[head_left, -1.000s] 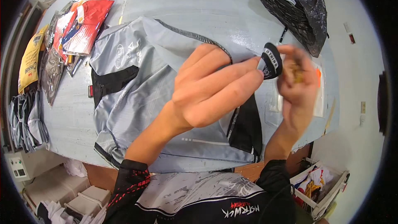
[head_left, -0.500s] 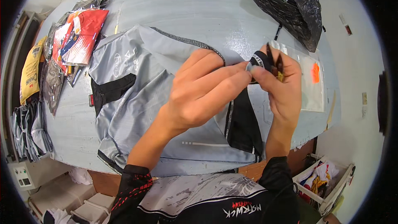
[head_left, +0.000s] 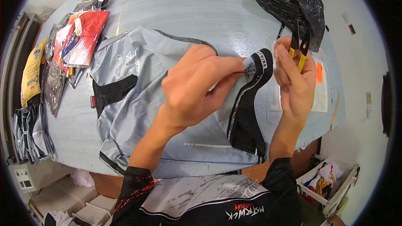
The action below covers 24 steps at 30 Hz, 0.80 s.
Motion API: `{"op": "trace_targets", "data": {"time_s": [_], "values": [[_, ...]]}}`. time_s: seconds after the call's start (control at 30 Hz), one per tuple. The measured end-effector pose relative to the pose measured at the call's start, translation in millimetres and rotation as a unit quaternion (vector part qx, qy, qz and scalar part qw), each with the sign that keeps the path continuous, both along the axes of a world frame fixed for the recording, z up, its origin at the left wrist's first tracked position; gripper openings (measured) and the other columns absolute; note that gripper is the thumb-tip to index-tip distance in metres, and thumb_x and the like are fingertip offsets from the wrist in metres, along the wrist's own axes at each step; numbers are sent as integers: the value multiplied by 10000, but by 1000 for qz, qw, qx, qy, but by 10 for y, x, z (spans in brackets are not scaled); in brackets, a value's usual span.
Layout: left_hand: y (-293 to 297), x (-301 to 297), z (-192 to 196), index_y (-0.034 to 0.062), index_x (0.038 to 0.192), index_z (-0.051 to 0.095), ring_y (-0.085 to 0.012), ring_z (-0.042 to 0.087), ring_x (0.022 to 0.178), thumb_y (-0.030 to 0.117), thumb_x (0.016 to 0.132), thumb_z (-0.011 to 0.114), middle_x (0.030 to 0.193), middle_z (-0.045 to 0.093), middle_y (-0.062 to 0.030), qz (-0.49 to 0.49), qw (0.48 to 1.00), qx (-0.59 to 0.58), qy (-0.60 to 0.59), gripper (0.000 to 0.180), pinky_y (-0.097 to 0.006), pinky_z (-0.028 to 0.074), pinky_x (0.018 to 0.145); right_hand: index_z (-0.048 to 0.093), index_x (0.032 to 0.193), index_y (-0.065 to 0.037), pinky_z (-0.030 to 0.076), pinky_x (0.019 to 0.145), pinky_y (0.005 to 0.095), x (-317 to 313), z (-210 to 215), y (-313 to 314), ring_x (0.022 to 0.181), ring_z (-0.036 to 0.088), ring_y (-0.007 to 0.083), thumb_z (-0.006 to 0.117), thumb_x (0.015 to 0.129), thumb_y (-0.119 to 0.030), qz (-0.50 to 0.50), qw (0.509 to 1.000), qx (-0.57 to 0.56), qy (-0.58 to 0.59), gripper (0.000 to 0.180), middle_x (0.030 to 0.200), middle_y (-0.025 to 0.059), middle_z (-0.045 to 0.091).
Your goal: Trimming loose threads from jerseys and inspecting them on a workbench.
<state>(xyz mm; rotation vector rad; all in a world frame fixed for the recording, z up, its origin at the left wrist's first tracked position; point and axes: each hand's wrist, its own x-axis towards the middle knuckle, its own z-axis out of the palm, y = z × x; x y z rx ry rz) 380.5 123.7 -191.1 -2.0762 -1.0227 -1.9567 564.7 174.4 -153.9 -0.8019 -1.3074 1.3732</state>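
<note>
Garment [head_left: 138,115]: grey, spread across the surface [head_left: 176,0], centre toward nine o'clock. Your left hand [head_left: 192,86]: pinching it beside the black band [head_left: 268,60]. Your right hand [head_left: 298,81]: grasping snips [head_left: 301,62], two o'clock. Bag [head_left: 307,12]: one o'clock. Risk: snips could nick the garment, should your pinched fold slip.

A white wall [head_left: 356,69] with wall plates [head_left: 369,98] rises right of the shiny pale blue tabletop [head_left: 167,0]. A pale crate [head_left: 343,187] sits below its near right corner, whitish bins [head_left: 102,204] below its near left.
</note>
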Motion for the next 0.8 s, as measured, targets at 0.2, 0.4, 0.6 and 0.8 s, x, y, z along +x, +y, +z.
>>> {"op": "trace_targets", "data": {"time_s": [0.2,0.4,0.6,0.8], "values": [[-48,40,3,-54,963,596,-137,640,736,-143,682,732,853,670,-102,-59,985,-126,-103,325,-232,509,673,648,992,8,404,551,130,-17,-3,-121,639,550,2,707,810,-55,62,996,20,-60,201,808,-5,655],[-133,-27,154,-50,1046,600,-72,590,772,-18,816,689,864,651,-51,-128,920,-306,-208,249,-180,467,665,669,984,-6,213,455,145,-18,-34,-69,510,385,-27,720,819,-82,68,997,-43,-19,188,730,-38,616],[-105,-85,95,-32,973,645,-58,563,765,53,874,647,857,635,-28,-307,802,-434,-272,131,-195,438,652,667,987,-13,217,453,144,-29,-46,-104,491,354,-23,709,832,-96,76,996,-23,-26,180,711,-45,605],[-99,-142,97,-26,959,670,-38,532,729,115,880,659,796,625,11,-354,772,-414,-327,162,-185,430,659,657,982,1,231,478,125,-131,-57,-109,496,326,-42,756,711,44,-20,996,80,-41,292,868,-11,629]]}}
